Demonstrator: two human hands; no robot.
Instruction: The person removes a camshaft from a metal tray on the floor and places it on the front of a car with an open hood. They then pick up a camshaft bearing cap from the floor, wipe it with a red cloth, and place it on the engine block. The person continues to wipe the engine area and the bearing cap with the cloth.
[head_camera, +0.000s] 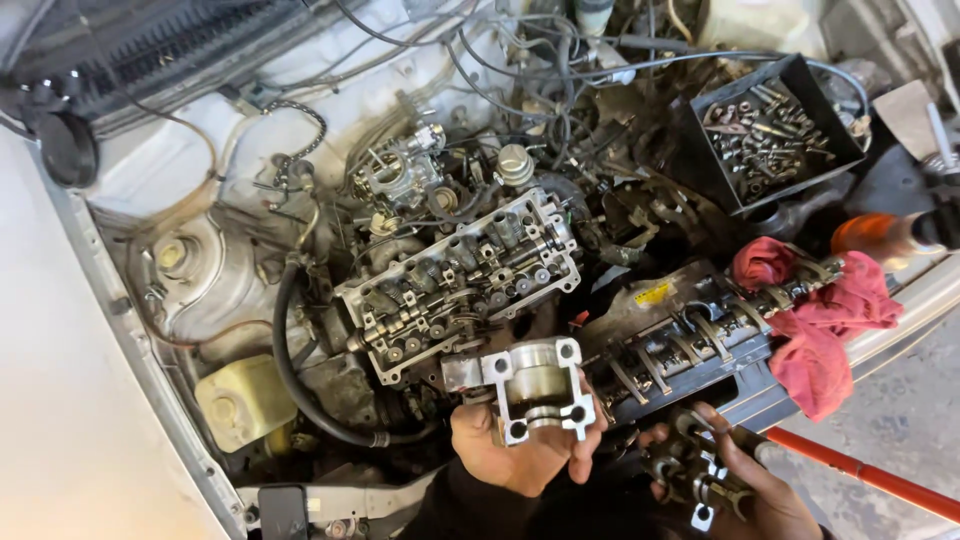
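Observation:
My left hand (515, 450) grips a square grey metal housing (537, 388) with bolt holes at its corners, held up in front of the exposed cylinder head (462, 283) of a car engine. My right hand (735, 480) is closed around a dark greasy metal part (690, 470) with rocker-like pieces, low at the bottom edge. A rocker shaft assembly (690, 345) lies on a dark block just right of the housing, next to a red rag (815, 335).
A black tray (705, 150) of bolts and small parts rests at the upper right. An orange-handled tool (880, 235) lies beyond the rag. A red bar (870, 475) crosses the lower right. A yellowed fluid reservoir (245, 400) sits at the left; hoses and wires run across the bay.

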